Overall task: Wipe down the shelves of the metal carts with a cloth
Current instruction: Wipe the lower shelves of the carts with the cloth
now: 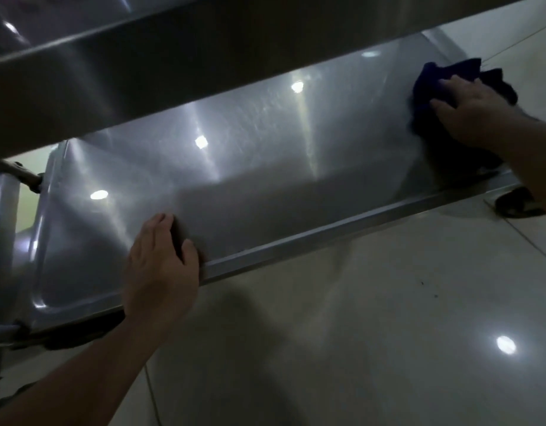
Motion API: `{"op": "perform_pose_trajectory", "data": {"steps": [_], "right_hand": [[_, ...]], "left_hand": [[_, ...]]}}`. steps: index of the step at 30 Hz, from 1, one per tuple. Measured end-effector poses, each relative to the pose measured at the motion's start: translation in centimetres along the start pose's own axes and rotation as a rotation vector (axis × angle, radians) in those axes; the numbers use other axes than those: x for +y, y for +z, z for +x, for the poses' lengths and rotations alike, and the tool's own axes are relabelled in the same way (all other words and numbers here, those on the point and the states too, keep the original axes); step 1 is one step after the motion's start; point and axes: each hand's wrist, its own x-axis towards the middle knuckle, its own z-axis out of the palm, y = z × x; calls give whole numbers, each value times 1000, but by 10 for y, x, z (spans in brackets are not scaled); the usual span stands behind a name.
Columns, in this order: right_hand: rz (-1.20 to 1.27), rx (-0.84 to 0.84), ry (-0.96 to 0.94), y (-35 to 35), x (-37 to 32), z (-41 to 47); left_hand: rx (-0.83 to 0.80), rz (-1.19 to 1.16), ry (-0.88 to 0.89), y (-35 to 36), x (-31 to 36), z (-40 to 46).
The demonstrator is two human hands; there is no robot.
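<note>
Step in hand: you are wiping the lower shelf [265, 167] of the metal cart, working at its right end, close to the far right corner.
Cloth: the dark blue cloth [431, 84] lies bunched on the shelf surface under your right hand, with folds spilling out beyond the fingertips toward the shelf's right edge.
Right hand: your right hand [474, 112] is spread flat, palm down, pressing on the cloth rather than clenching it.
Left hand: your left hand [161, 262] is open and holds nothing; it rests over the front lip [342, 232] near the left end, fingers on the shelf, and looks to be steadying the cart.
Next move: judging by the broad bare steel between your hands, draw the cloth leftward in a long stroke, keeping your palm flat so the bunched folds stay under it.
Edges: a raised lip runs along the front and curves up at the left end; the corners will likely need a fingertip pass.
Open room: the upper shelf [142, 72] hangs close overhead, so keep your forearm low. The shelf itself carries nothing else, and the tiled floor [373, 333] in front is open. A caster [517, 206] sits under the right front corner.
</note>
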Motion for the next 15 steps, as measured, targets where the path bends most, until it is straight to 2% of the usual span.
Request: {"op": "perform_pose_trajectory", "data": {"steps": [4, 8, 11, 15], "right_hand": [[-26, 12, 10, 10, 8, -40], [-57, -35, 38, 27, -14, -93], [-120, -43, -146, 51, -59, -134], [-164, -83, -558, 90, -141, -167]], "left_hand": [[-11, 16, 4, -1, -1, 1], [12, 30, 20, 1, -1, 1], [18, 25, 18, 1, 0, 1], [20, 28, 64, -1, 2, -1]]}}
